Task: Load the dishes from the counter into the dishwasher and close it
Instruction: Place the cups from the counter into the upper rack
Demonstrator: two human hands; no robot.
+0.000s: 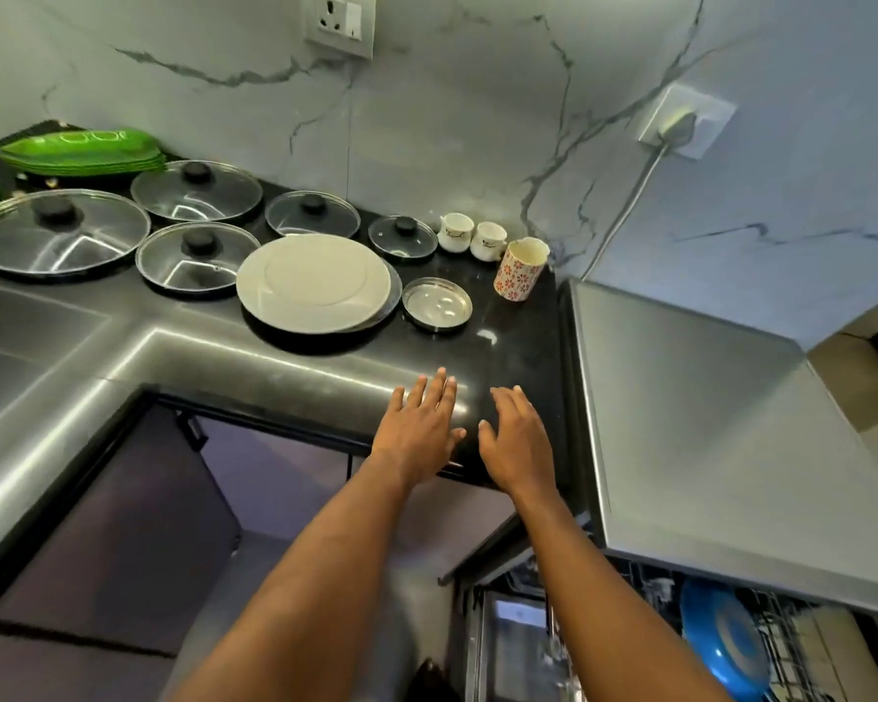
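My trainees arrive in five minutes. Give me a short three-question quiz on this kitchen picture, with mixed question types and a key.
1. True or false: the left hand and the right hand each hold a dish.
2. How many glass lids lie on the counter? A three, B five, C seven.
3. Fill in: the blue plate stands in a wire ___.
Key: 1 false, both hands are open and empty. 2 B. 3 rack.
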